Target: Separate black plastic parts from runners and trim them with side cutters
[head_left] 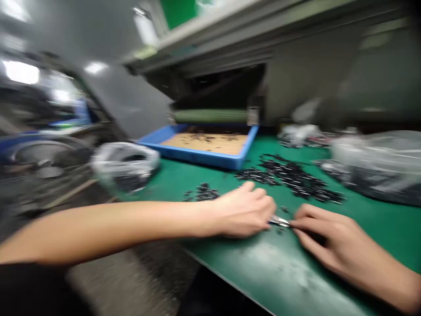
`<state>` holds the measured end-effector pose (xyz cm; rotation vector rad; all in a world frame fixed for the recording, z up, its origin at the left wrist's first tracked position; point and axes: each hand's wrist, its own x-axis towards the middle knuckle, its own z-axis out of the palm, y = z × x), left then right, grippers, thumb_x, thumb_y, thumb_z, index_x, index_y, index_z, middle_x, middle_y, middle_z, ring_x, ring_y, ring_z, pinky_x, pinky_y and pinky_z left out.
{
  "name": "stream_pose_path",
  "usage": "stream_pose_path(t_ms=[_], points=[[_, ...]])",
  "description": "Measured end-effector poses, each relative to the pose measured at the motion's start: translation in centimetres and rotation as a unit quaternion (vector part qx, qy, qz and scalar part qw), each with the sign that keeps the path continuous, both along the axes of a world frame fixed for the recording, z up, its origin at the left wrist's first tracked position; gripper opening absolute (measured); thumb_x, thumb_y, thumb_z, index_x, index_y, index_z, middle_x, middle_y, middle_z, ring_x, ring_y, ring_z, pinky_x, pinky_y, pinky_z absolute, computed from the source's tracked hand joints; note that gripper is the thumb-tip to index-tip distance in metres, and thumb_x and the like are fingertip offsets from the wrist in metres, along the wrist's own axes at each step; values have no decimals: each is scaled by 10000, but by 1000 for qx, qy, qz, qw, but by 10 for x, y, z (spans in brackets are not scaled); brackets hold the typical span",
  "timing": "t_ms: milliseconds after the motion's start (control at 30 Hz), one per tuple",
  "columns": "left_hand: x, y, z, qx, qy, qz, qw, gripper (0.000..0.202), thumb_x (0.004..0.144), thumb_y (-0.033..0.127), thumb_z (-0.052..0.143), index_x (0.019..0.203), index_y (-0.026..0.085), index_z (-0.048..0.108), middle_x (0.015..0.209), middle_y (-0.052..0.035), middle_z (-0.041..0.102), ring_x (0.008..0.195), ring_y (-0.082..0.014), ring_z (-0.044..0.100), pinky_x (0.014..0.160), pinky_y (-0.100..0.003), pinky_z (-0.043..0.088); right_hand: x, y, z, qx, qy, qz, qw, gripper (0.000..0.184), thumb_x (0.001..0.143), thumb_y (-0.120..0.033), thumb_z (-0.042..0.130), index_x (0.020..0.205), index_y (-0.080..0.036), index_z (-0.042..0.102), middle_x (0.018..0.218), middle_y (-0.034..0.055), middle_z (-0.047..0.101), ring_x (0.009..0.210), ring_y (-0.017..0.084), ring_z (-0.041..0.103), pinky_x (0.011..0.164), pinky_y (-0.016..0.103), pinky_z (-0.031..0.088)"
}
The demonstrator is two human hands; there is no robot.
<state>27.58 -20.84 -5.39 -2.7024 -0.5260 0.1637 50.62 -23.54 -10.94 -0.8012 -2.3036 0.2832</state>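
Two bare hands work near the front edge of a green work mat, the left hand curled closed on a small silver metal piece while the loosely curled fingers of the right hand touch its tip. Two heaps of small black parts lie just beyond, with open mat around the hands, and one blue tray and three plastic bags line the far side.

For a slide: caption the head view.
Left hand and right hand meet at a small metal piece above a green mat.
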Motion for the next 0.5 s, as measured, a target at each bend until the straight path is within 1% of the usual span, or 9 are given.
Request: stream_pose_path(t_ms=[33,67,133,267,367,500], points=[[-1,7,-3,11,0,-22,1000,356,1004,409,426,1050,126,635,906,-104,604,785,-227,521,674,-383,353,8,-7,5,-48,-31,-17,998,213,934,-143,505,945,-204,708,864,59,633,725,155,624,665,265,536],[-2,13,-4,26,-4,-29,999,347,1003,395,435,1067,117,633,915,-101,608,794,-231,522,699,-391,353,11,-9,8,-83,-53,-30,995,213,919,-123,512,956,-193,710,887,60,629,754,157,616,697,275,528],[-3,20,-2,40,2,-46,998,355,1010,370,422,1091,92,629,923,-109,615,816,-239,529,731,-395,350,12,-6,13,-122,-71,-41,989,227,896,-99,522,975,-180,718,894,53,620,758,154,593,716,286,509],[-1,17,5,51,18,-64,997,364,1019,345,401,1136,79,622,925,-121,628,820,-236,540,735,-381,339,12,1,17,-140,-66,-31,988,272,868,-62,514,991,-172,730,899,47,608,769,150,576,738,290,487],[2,18,6,68,30,-76,994,355,1016,330,416,1137,76,632,921,-126,624,805,-235,539,731,-387,343,14,0,17,-142,-61,-18,988,292,854,-41,508,990,-170,731,893,47,611,776,152,575,742,287,482],[3,26,8,88,55,-118,988,336,1011,293,413,1105,76,651,889,-117,598,790,-240,533,695,-400,345,16,0,19,-149,-66,-21,986,299,856,-42,497,979,-171,738,897,53,625,768,156,580,733,289,479]])
